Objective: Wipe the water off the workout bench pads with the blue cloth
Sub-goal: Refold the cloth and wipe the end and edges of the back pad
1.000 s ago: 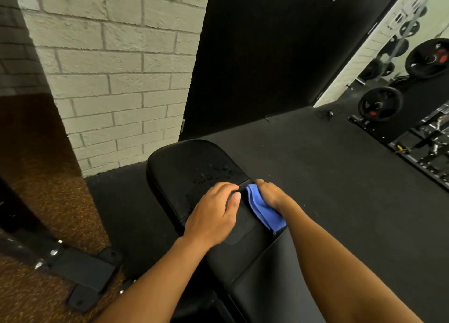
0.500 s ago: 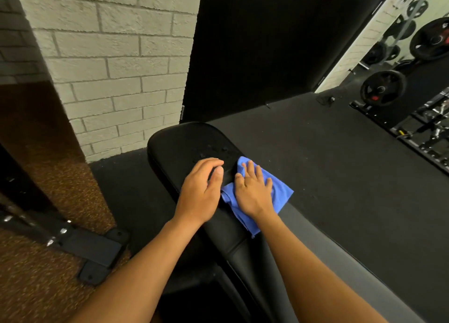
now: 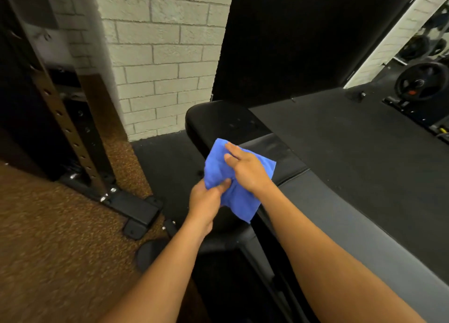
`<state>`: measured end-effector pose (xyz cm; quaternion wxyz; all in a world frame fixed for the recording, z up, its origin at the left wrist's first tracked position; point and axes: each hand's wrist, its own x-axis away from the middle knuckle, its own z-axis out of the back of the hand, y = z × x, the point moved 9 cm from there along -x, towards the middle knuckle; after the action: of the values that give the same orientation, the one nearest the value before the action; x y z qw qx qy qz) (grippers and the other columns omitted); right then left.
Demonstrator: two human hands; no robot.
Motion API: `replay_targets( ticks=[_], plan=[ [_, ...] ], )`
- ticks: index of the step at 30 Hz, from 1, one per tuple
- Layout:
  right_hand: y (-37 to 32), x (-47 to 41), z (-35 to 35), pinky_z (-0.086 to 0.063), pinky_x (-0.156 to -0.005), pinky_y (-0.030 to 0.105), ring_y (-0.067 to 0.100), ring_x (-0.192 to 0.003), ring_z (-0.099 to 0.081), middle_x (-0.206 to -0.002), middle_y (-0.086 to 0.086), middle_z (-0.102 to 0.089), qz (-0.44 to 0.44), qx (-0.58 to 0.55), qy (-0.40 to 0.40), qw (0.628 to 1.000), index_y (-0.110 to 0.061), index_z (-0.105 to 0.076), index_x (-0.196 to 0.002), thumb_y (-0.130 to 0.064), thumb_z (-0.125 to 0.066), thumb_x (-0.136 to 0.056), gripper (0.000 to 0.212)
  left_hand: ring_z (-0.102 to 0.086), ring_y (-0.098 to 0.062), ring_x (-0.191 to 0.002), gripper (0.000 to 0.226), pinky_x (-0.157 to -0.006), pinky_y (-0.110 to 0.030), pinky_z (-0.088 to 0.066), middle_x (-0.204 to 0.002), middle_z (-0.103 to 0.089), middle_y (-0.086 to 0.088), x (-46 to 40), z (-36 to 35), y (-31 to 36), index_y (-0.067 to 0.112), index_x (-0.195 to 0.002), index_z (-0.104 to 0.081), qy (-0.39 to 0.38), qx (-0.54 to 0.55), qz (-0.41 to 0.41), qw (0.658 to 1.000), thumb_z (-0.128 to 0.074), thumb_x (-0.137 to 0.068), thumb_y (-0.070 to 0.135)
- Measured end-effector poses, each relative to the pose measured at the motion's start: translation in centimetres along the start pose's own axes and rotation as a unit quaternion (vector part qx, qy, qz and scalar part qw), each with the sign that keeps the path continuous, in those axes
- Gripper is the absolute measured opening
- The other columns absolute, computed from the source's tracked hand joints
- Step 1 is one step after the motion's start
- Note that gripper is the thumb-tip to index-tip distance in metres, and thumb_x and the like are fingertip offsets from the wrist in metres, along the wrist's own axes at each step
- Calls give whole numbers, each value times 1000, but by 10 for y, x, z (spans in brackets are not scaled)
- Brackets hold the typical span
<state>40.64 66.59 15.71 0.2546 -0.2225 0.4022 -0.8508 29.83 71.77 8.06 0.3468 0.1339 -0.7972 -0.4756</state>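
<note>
The black workout bench runs from the lower right toward the brick wall, with its far pad [image 3: 218, 121] rounded at the end and a longer near pad [image 3: 340, 213]. The blue cloth [image 3: 218, 167] hangs over the left edge of the bench near the gap between the pads. My left hand [image 3: 206, 201] pinches the cloth's lower left part between thumb and fingers. My right hand [image 3: 245, 169] lies flat on top of the cloth with fingers stretched out. A few water drops glint on the far pad.
A dark rack upright [image 3: 68, 118] with holes stands at left, bolted to a black foot [image 3: 136, 211] on brown speckled flooring. A white brick wall [image 3: 165, 55] is ahead. Weight plates [image 3: 422, 82] sit at far right on the black rubber floor [image 3: 364, 133].
The cloth has slid to the left edge of the bench. My left hand left the pad and took hold of the cloth. My view swung left and downward.
</note>
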Motion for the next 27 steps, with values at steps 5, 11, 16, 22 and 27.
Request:
replay_targets(
  ticks=[5,11,16,22,27],
  plan=[
    [-8,5,28,-33,-101,21,25,-136,-45,-146,7,-52,36,187,62,980,-17,-50,-147,-11,-57,-96,52,-74,-31,-102,32,-88,-50,-59,-113,-77,-11,9,18,1,10,-122,-69,-16,106,32,994,-73,-91,17],
    [-22,10,13,-37,-105,33,22,-133,-37,-137,-1,-48,79,220,36,972,-23,-61,-136,-28,-65,-95,42,-71,-31,-110,47,-83,-44,-58,-123,-72,-15,18,74,21,6,-131,-62,4,202,-2,979,-70,-87,18],
    [-32,9,31,-36,-91,23,17,-125,-46,-130,-3,-52,99,168,102,976,-19,-66,-128,-31,-62,-97,34,-69,-22,-80,21,-69,-36,-54,-88,-68,-10,22,130,9,8,-97,-66,127,185,16,974,-65,-97,29],
    [-23,4,38,-43,-94,25,17,-120,-54,-125,-5,-54,95,148,99,979,-18,-68,-122,-32,-64,-96,30,-74,-27,-82,15,-70,-37,-60,-95,-76,-17,10,57,-12,6,-99,-71,71,170,63,981,-74,-90,18],
    [-23,-1,45,-43,-88,21,12,-111,-58,-126,-4,-53,96,141,98,980,-16,-69,-120,-31,-62,-97,28,-68,-21,-70,25,-69,-33,-54,-81,-70,-8,6,3,-17,7,-91,-70,-10,305,103,947,-46,-92,14]
  ],
)
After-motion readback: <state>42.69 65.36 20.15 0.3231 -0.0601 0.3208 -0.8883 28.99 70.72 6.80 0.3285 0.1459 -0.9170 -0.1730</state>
